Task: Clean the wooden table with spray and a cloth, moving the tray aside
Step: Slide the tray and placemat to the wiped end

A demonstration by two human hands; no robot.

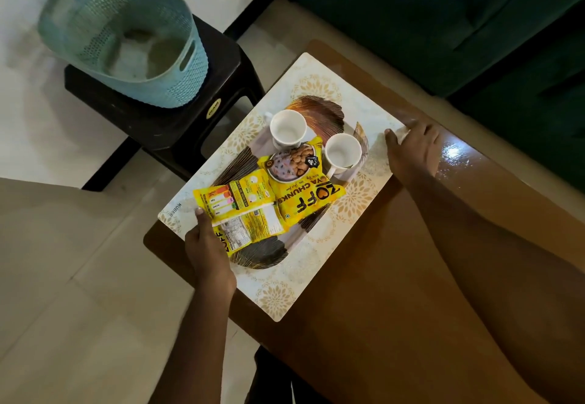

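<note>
The patterned rectangular tray [275,296] lay across the left part of the glossy wooden desk [395,277], its left corner jutting past the desk's edge; whether it was already lifted clear cannot be told. On it stood two empty white cups [288,126] and, nearer the person, two yellow soya-chunk packets [304,188], one overlapping the other.

The left hand [207,255] gripped the tray's near-left rim, thumb laid on top and touching the nearer packet, the other fingers hidden under the tray. The right hand [414,153] held the opposite rim, thumb on the upper face and fingers curled over the edge.

Just beyond the desk's left side a dark plastic stool [177,112] carried a pale blue perforated basket [126,36]; a green sofa [443,24] stood behind the desk, on a light tiled floor [63,277].

This looked like the tray-moving step, with the wiping not yet begun; no spray or cloth was in view. The next move probably called for a level lift, so the cups would not tip or the packets slide, and a free surface to set the tray on.
</note>
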